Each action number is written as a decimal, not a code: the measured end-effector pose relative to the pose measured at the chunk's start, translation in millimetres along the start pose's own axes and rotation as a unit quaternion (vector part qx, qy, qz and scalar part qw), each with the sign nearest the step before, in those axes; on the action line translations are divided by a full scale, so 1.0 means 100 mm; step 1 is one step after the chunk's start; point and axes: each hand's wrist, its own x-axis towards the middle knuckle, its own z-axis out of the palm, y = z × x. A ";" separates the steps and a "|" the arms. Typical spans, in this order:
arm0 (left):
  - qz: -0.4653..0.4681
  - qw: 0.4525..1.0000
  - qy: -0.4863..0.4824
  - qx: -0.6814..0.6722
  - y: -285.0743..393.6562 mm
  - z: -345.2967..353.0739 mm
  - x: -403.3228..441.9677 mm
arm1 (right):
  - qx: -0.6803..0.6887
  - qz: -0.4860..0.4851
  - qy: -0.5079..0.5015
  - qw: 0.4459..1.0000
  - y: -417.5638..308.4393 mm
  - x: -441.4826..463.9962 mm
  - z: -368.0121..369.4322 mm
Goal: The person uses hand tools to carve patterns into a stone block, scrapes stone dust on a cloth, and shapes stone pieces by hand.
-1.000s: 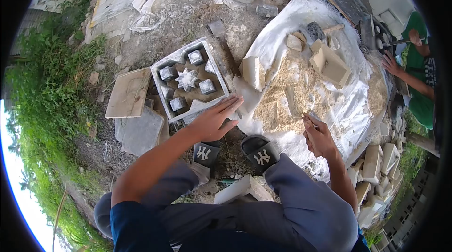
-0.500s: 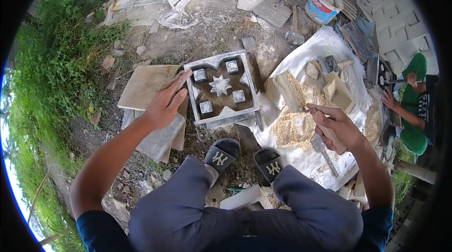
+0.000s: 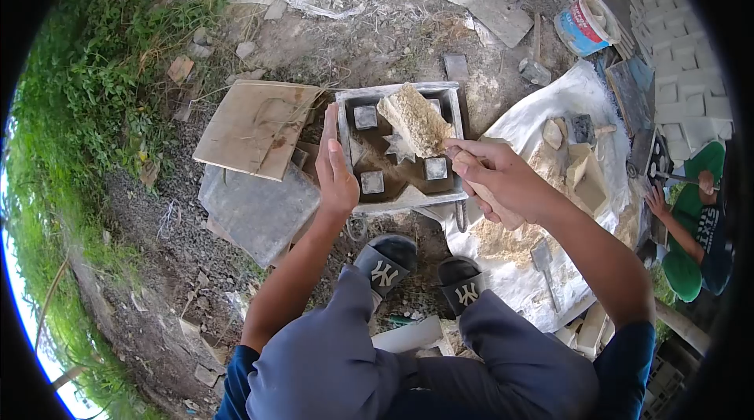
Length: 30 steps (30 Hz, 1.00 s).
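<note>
My right hand (image 3: 503,177) grips the wooden handle of a trowel (image 3: 491,199), whose blade is covered by a heap of tan, crumbly mix (image 3: 416,120). The loaded trowel is over the right half of a square grey mould (image 3: 357,95). Inside the mould stand small square blocks (image 3: 371,182) and a star-shaped block (image 3: 397,145), partly hidden by the mix. My left hand (image 3: 338,173) is upright and edge-on, fingers stretched out, along the mould's left wall. Right of the mould, more tan mix (image 3: 503,241) lies on a white sack (image 3: 510,118).
A flat scraper (image 3: 543,263) and stones (image 3: 553,134) rest on the sack. Boards (image 3: 259,126) lie left of the mould. Farther back are a bucket (image 3: 585,26) and a hammer (image 3: 535,71). Another person (image 3: 695,220) works at the right edge. My sandals (image 3: 385,263) are close in front.
My right hand has carried the trowel with mix left from the sack to over the mould. My left hand has turned edge-on beside the mould's wall. The view has shifted.
</note>
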 end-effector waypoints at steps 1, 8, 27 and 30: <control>0.000 1.000 0.006 -0.002 -0.02 0.03 -0.01 | -0.011 -0.013 -0.009 1.000 0.06 0.10 0.02; 0.008 0.999 0.036 -0.005 -0.11 0.18 -0.05 | -0.129 -0.013 0.001 0.992 0.07 0.26 0.33; 0.017 0.999 0.038 -0.006 -0.10 0.28 -0.09 | -0.088 -0.047 -0.025 0.995 0.11 0.32 0.41; 0.020 0.999 0.034 -0.007 -0.12 0.29 -0.06 | -0.079 -0.018 -0.002 0.997 0.02 0.24 0.28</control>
